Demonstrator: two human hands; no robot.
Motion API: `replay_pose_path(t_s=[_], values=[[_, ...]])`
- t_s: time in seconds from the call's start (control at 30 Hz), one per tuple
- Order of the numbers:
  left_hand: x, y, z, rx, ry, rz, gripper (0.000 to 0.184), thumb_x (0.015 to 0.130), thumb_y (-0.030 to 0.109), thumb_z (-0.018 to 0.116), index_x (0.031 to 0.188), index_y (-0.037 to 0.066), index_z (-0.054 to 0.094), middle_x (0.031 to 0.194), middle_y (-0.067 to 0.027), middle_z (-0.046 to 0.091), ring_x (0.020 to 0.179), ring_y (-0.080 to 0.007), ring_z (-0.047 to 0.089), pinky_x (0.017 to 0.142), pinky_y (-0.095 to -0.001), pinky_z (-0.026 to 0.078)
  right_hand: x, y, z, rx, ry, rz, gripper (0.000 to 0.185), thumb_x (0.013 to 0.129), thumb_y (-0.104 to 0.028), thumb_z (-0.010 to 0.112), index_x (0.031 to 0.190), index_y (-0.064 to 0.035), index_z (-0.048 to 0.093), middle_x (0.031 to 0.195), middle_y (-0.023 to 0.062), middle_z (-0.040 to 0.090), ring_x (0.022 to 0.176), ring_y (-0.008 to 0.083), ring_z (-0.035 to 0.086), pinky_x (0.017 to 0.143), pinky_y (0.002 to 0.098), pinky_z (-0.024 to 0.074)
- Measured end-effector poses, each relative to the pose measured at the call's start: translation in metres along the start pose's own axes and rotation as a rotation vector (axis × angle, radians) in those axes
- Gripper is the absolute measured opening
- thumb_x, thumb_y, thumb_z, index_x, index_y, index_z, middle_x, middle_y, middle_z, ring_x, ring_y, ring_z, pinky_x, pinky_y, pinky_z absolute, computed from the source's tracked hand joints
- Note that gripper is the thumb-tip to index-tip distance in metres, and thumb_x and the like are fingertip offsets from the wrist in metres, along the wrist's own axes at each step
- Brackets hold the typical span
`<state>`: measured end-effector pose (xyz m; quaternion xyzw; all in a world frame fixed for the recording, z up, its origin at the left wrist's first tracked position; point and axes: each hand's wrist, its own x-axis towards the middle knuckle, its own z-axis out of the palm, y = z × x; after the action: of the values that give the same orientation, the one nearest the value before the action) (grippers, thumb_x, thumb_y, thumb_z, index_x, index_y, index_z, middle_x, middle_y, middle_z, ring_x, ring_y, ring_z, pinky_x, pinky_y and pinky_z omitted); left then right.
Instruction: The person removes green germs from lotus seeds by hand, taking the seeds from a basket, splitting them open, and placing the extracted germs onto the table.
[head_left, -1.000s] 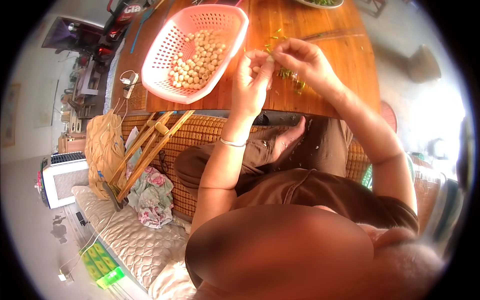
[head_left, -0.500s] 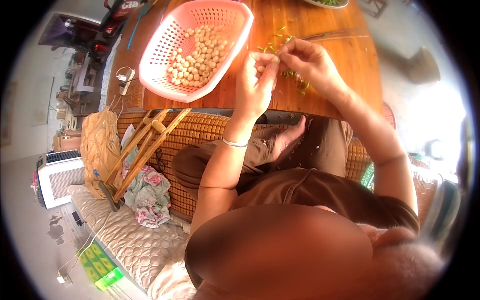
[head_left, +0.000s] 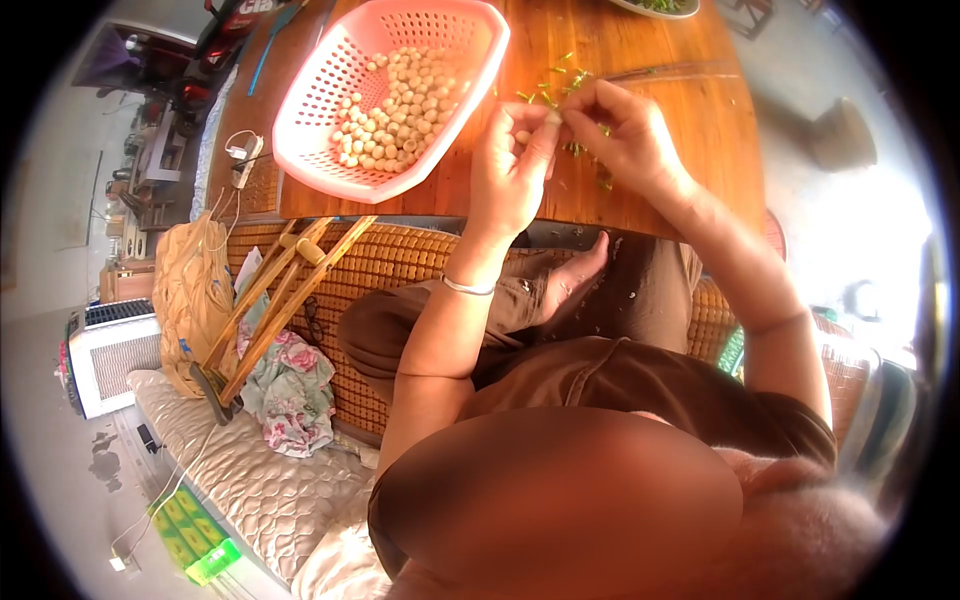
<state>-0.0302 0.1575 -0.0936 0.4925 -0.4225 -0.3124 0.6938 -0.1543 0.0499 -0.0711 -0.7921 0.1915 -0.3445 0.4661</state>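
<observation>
Nearest, the brown trousers [head_left: 640, 285] are dotted with pale flecks below the worktop [head_left: 700, 130], so a dropped kernel could be hard to spot there. To the left, the wooden frame [head_left: 290, 290] reaches up close to the worktop's near edge; a knock from a knee or elbow could tip it. The left hand [head_left: 510, 170] pinches a small pale kernel [head_left: 553, 118] between thumb and finger, with another pale round one tucked in its curled fingers; loosening that curl for a better pinch could let the tucked one roll out. The right hand [head_left: 640, 140] has its fingertips drawn narrow at the pinched kernel; whether they grip it, I cannot tell. Too hard a tug could flick it away. To the left, the pink basket [head_left: 330, 188] holds many more kernels and sits near the edge, where a forearm sweep could push it over. Beyond the hands, loose green bits [head_left: 548, 97] could stick to damp fingers and get mixed in.
</observation>
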Motion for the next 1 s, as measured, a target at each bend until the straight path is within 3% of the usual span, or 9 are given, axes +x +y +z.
replay_pose_path(t_s=[0.13,0.2,0.3,0.43,0.5,0.6,0.67,0.9,1.0], values=[[-0.001,0.002,0.001,-0.010,-0.005,-0.014,0.013,0.097,0.014,0.062,0.104,0.005,0.056,0.078,0.0023,0.060,0.060,-0.0018,0.046,0.052,-0.0167,0.038,0.001,0.002,0.000,0.001,0.005,-0.054,0.009,0.090,-0.008,0.065,0.091,0.0003,0.061,0.078,0.0067,0.068,0.074,0.0119,0.067,0.066,0.0277,0.0535],[0.000,0.002,-0.002,-0.022,-0.011,-0.033,0.013,0.097,0.015,0.062,0.105,0.006,0.057,0.077,0.0031,0.059,0.060,-0.0019,0.045,0.051,-0.0167,0.037,0.000,-0.003,-0.003,0.007,-0.058,0.080,0.007,0.093,-0.008,0.061,0.094,-0.0008,0.060,0.081,0.0003,0.062,0.073,0.0065,0.058,0.066,0.0236,0.0491],[0.002,-0.001,-0.008,-0.119,-0.033,-0.096,0.013,0.097,0.017,0.062,0.105,0.007,0.059,0.077,0.0032,0.059,0.060,-0.0022,0.045,0.052,-0.0167,0.035,0.001,0.007,-0.002,0.040,0.000,0.058,0.010,0.091,-0.009,0.064,0.095,-0.0004,0.062,0.079,0.0069,0.067,0.072,0.0111,0.065,0.066,0.0281,0.0523],[0.001,-0.001,-0.009,-0.215,-0.047,-0.125,0.018,0.098,0.013,0.059,0.112,0.002,0.059,0.085,-0.0015,0.063,0.060,-0.0028,0.042,0.055,-0.0181,0.034,0.001,0.008,-0.001,0.071,-0.031,0.108,0.010,0.091,-0.010,0.065,0.097,-0.0019,0.063,0.083,0.0064,0.069,0.072,0.0118,0.065,0.067,0.0284,0.0525],[0.002,-0.001,-0.009,-0.219,-0.029,-0.142,0.018,0.098,0.013,0.059,0.112,0.002,0.060,0.084,-0.0016,0.063,0.060,-0.0031,0.042,0.055,-0.0183,0.034,0.001,0.008,0.002,0.014,0.078,-0.069,0.010,0.089,-0.010,0.068,0.096,-0.0037,0.065,0.085,0.0050,0.070,0.072,0.0130,0.064,0.066,0.0284,0.0523],[0.003,-0.004,-0.009,-0.229,-0.039,-0.103,0.016,0.098,0.013,0.059,0.111,0.003,0.059,0.085,-0.0011,0.063,0.061,-0.0029,0.042,0.054,-0.0183,0.033,0.003,0.006,0.002,-0.017,0.054,-0.139,0.010,0.087,-0.010,0.071,0.093,-0.0043,0.066,0.086,0.0039,0.070,0.070,0.0138,0.063,0.065,0.0283,0.0517],[0.003,-0.002,-0.007,-0.253,-0.030,-0.083,0.011,0.098,0.014,0.061,0.105,0.006,0.057,0.077,0.0038,0.057,0.059,-0.0024,0.043,0.051,-0.0175,0.033,0.003,0.003,0.000,-0.042,0.031,-0.137,0.011,0.086,-0.010,0.072,0.093,-0.0045,0.066,0.085,0.0037,0.070,0.070,0.0135,0.062,0.065,0.0278,0.0513],[0.002,-0.004,-0.005,-0.144,-0.029,-0.046,0.011,0.097,0.012,0.061,0.102,0.005,0.054,0.077,0.0027,0.057,0.059,-0.0025,0.045,0.051,-0.0178,0.035,0.002,0.001,-0.002,-0.007,-0.016,0.015,0.011,0.085,-0.012,0.073,0.091,-0.0044,0.067,0.080,0.0032,0.068,0.068,0.0126,0.061,0.064,0.0275,0.0505],[0.002,-0.005,-0.006,-0.100,-0.025,-0.045,0.012,0.097,0.012,0.062,0.101,0.004,0.054,0.077,0.0023,0.057,0.060,-0.0027,0.046,0.052,-0.0177,0.036,0.003,0.008,0.000,-0.005,0.004,-0.046,0.010,0.085,-0.011,0.072,0.089,-0.0038,0.066,0.079,0.0040,0.068,0.067,0.0137,0.062,0.063,0.0285,0.0508]])
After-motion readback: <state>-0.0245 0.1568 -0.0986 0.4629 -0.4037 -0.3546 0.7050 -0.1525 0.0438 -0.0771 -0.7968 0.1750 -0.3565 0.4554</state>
